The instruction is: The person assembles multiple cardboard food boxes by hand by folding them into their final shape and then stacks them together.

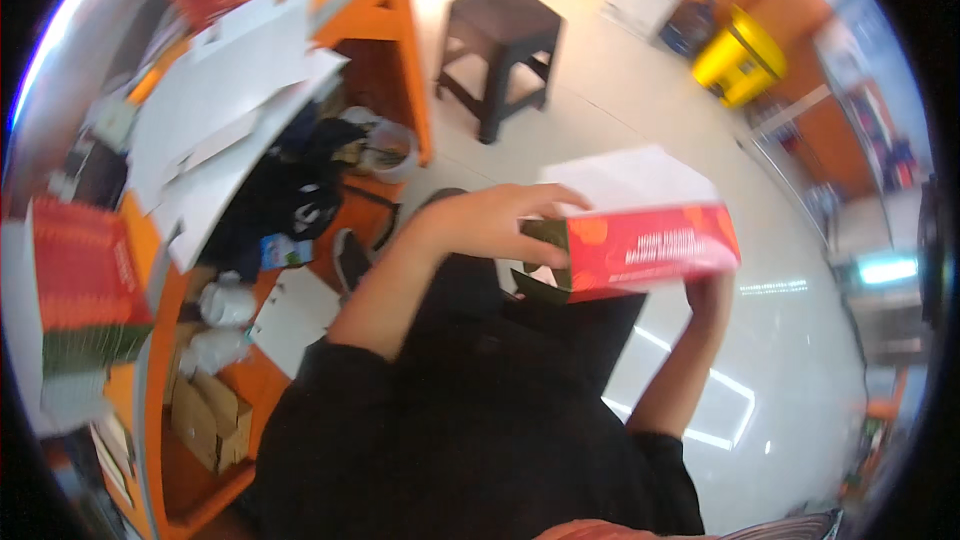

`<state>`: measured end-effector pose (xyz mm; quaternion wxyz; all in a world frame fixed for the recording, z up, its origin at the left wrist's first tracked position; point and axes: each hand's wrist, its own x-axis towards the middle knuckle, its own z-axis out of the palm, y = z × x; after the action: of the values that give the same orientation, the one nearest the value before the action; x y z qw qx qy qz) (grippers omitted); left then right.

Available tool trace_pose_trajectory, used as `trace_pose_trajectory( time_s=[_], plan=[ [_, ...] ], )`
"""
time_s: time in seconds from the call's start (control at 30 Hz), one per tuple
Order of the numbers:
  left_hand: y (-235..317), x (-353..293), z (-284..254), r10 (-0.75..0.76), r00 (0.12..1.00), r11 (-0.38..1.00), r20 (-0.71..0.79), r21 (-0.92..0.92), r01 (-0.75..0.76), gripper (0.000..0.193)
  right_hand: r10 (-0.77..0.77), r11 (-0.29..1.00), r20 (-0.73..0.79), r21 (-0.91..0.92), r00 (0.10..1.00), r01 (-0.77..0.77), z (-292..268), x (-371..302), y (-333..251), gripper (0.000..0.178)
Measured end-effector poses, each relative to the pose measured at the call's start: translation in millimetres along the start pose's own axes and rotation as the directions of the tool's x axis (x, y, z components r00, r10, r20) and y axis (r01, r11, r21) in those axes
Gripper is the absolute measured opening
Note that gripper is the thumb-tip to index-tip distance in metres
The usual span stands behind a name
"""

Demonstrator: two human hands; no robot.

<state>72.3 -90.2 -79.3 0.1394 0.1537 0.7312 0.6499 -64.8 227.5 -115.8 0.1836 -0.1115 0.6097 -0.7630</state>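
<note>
Carton in two hands, seen from above. The red carton (pixel 650 248) is raised in front of the wearer's black-clothed body, its white flap (pixel 635 180) standing along the far edge and its left end open. The left hand (pixel 510 225) meets that end with thumb and fingers parted; whether they grip cannot be told. The right hand (pixel 706 292) lies under the right end, its fingers hidden and its grip indeterminable. At left, the white sheet (pixel 225 120) projects past the edge of the orange worktop (pixel 122 392), apart from the carton. Ahead, floor (pixel 600 100) separates carton and dark stool (pixel 505 15); glossy floor also extends widely rightward.
</note>
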Motion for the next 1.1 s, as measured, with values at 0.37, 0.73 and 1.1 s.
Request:
trace_pose_trajectory(
  time_s=[0.37,0.73,1.1],
  plan=[
    [4.3,3.2,51.1,-0.091,0.990,0.957,0.106,-0.265,0.116,0.039,0.182,0.976,-0.145,-0.097,0.973,-0.197,-5.6,31.0,53.1,0.039],
    [-17.6,20.7,71.9,0.188,0.975,0.665,-0.123,-0.714,-0.218,0.063,-0.113,0.971,0.524,-0.121,0.844,0.205,82.9,-28.2,26.4,0.099],
    [7.0,18.1,45.9,0.811,0.478,0.345,-0.337,0.936,0.074,0.024,0.005,0.944,0.629,-0.259,0.778,0.204,111.2,-39.2,28.6,0.075]
  ],
)
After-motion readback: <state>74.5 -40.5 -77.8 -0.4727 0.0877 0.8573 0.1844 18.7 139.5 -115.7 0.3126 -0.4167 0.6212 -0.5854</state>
